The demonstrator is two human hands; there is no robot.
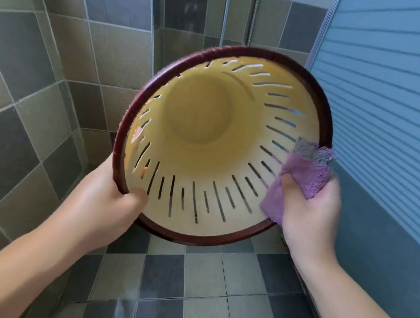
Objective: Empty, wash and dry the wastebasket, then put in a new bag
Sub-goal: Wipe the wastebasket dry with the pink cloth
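Checkered grey tiled floor [200, 277]

One wastebasket [204, 158]; one purple cloth [302, 175]; two hands: left [106, 201], right [309, 215].

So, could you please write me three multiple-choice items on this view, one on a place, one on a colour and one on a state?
1. Where is the cloth pressed?
A. On the floor tiles
B. At the basket's rim on the right-hand side
C. On the basket's bottom

2. What colour is the rim of the wastebasket?
A. Dark red
B. Green
C. White

3. How is the wastebasket held?
A. Standing upright on the floor
B. Lying upside down on the floor
C. Lifted and tipped, its opening towards the camera

Key: 1 B, the right hand holds the purple cloth against the slotted wall by the rim. 2 A, a dark red band rings the yellow inside. 3 C, the left hand grips the rim, the basket is off the tiled floor and its bottom is seen through the opening.
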